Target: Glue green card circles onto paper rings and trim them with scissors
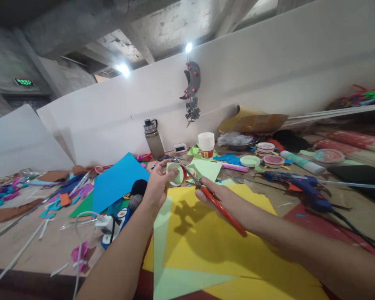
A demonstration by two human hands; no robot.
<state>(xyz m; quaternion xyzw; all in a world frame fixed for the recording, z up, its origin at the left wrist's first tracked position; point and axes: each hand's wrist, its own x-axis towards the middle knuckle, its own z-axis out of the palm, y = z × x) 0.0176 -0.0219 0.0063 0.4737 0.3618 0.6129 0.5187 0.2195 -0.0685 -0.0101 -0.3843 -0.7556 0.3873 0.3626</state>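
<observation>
My left hand point(158, 181) is closed on a cut-down paper cup point(183, 174), with its red-printed side turned to the right and pale green paper at its opening. My thumb presses on the pale green paper. In my right hand point(217, 192) is a pair of scissors point(223, 212) with red handles, its metal blades pointing up and left against the cup's edge. I cannot tell whether the blades are cutting into it. Beneath both hands lie yellow sheets point(206, 229) and a pale green sheet point(175, 285), with the hands' shadow on the yellow.
A stack of paper cups point(206, 143) stands behind, right of a grey bottle point(154, 139). To the right lie a blue glue gun point(300, 185) with its cord and several cut cups point(273, 161). A blue sheet point(118, 181) and a power strip point(118, 225) are on the left.
</observation>
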